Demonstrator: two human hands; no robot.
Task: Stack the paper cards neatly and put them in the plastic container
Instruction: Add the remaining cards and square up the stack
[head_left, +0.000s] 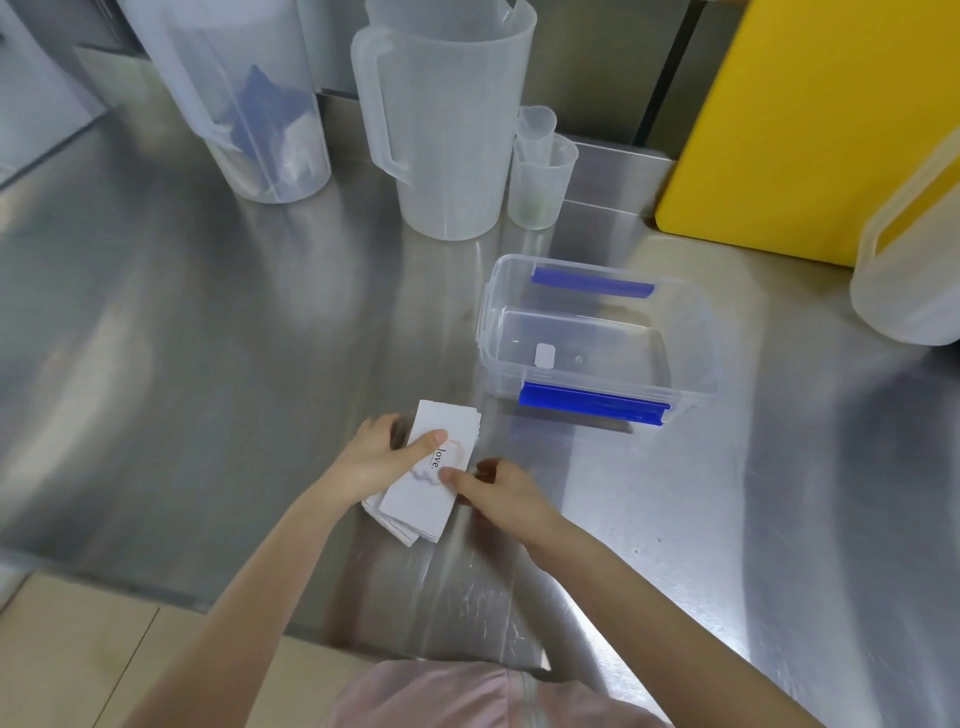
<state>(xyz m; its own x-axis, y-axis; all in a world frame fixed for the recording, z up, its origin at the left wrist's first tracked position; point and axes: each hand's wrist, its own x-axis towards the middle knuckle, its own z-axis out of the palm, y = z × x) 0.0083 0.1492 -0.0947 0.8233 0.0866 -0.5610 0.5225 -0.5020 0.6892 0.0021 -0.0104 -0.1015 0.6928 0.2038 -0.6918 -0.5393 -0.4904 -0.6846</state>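
Head view: the left hand (371, 457) and right hand (498, 493) clasp a stack of paper cards (428, 486) on the steel desk (208, 338), fingers pressing both long edges. The clear plastic container (597, 338) sits open nearby, to the right.

White cards (423, 486), the top one printed with black lettering and a faint pink-and-blue ring. Clear plastic box (691, 332) with two blue clips (592, 402). Translucent white jugs (447, 130) and cups (540, 182). Yellow board (810, 114). Grey brushed-steel counter (208, 338). Pale pink garment (447, 696).
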